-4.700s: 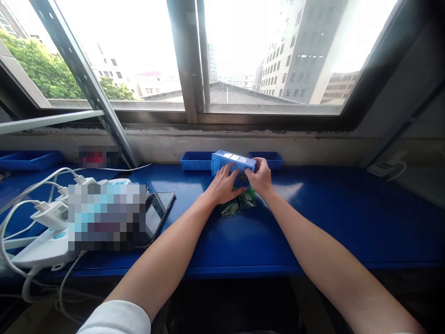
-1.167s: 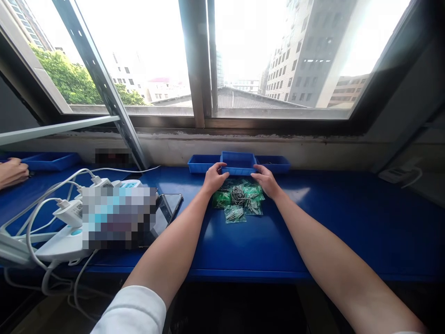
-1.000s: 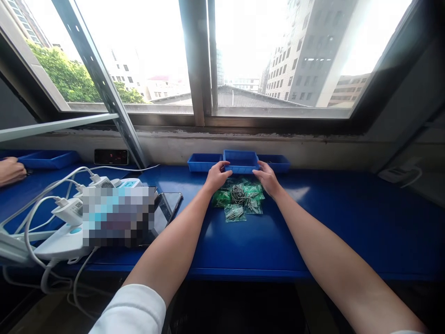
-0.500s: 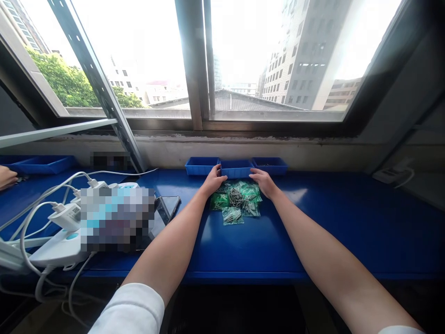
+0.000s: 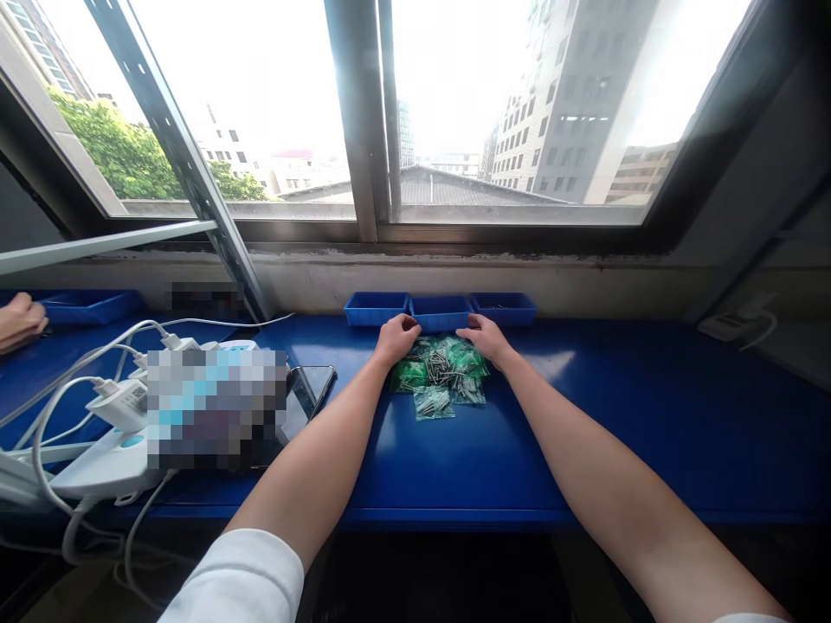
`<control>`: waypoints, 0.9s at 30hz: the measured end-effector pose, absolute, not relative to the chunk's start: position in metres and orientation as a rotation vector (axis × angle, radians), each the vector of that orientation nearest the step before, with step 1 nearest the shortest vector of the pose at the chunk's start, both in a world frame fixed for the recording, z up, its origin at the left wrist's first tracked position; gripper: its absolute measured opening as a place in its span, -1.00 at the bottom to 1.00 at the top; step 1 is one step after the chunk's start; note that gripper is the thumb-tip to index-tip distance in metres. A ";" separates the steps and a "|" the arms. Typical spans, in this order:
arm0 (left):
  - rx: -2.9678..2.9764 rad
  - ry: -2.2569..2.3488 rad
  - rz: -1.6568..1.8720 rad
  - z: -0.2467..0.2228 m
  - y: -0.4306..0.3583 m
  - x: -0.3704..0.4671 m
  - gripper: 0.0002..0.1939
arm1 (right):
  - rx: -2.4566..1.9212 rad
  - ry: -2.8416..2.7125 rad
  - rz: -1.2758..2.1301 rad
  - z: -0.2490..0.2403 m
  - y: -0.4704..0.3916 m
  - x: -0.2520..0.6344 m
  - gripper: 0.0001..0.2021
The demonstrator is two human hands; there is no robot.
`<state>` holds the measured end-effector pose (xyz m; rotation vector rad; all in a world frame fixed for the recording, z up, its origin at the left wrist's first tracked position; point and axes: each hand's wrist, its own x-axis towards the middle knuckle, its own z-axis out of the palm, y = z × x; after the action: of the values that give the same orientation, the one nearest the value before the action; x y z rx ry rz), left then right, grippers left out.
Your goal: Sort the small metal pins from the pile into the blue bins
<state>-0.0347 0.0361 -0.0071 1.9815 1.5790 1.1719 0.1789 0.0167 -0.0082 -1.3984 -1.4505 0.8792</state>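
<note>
A heap of small clear-green plastic bags [image 5: 434,401] holding metal screws or pins lies on the blue table, with loose metal pieces [image 5: 441,367] on top. My left hand [image 5: 395,340] rests at the heap's far left edge, its fingers curved and slightly apart from the thumb. Opposite it, at the far right edge, my right hand [image 5: 488,339] is bent the same way, a gap showing between thumb and fingers. Both hands are just in front of the middle blue bin [image 5: 442,311]. I see nothing held in either; contact with the bags is partly hidden.
Beside the middle bin stand a left blue bin [image 5: 376,310] and a right blue bin [image 5: 505,305] with small dark pieces. A phone [image 5: 312,386], a power strip [image 5: 110,463] with plugs and white cables lie left. Another person's hand [image 5: 22,323] is at far left.
My left hand's fingers have curled in, away from the bin's edge. My right hand has shifted slightly left. The other person's hand at far left has moved right.
</note>
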 end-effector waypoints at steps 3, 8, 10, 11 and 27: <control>1.974 1.545 1.132 -0.012 0.040 -0.036 -0.71 | -1.347 -1.505 0.934 -0.006 0.015 0.179 -0.23; 2.010 1.516 1.043 -0.013 0.041 -0.038 -0.56 | -1.174 -1.492 0.942 -0.010 0.017 0.182 -0.31; 2.019 1.497 0.993 -0.011 0.039 -0.038 -0.52 | -1.106 -1.479 0.902 -0.011 0.016 0.183 -0.40; 2.022 1.486 0.972 -0.010 0.038 -0.038 -0.50 | -1.100 -1.479 0.858 -0.010 0.015 0.184 -0.46; 1.642 2.042 1.537 0.000 0.035 -0.057 -0.49 | -1.641 -1.782 0.439 -0.011 0.011 0.190 -0.31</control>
<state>-0.0574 0.0348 0.0000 1.6416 2.0420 1.5369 0.1896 0.0109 -0.0113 -1.6410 -1.7818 0.4389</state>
